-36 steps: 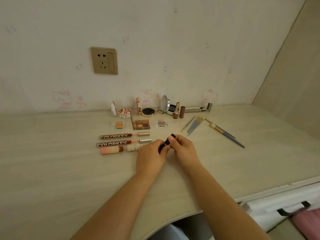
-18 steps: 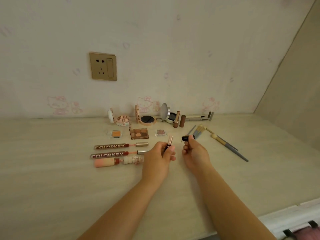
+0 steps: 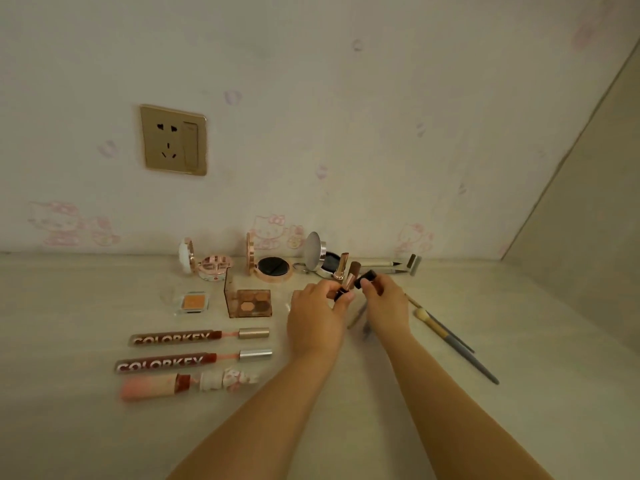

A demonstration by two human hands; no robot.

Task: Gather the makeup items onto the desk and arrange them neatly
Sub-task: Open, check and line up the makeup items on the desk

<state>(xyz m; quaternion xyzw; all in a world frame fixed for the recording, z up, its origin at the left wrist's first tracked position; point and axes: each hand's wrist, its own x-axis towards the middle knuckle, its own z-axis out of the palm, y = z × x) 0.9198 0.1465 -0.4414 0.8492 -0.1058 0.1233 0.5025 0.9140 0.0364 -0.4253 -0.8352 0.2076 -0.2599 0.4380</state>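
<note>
On the desk (image 3: 450, 393), compacts, an eyeshadow palette (image 3: 250, 302), lip glosses and brushes (image 3: 446, 336) are already lying in rows. Right of the palette, the left hand (image 3: 317, 315) is pinching an uncapped lipstick (image 3: 347, 288) while the right hand (image 3: 384, 301) is gripping its dark cap (image 3: 365, 277); it appears to be awaiting placement.

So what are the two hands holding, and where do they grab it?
The left hand pinches the lipstick by its dark base. The right hand pinches the lipstick's dark cap near its lower end, off the stick.
</note>
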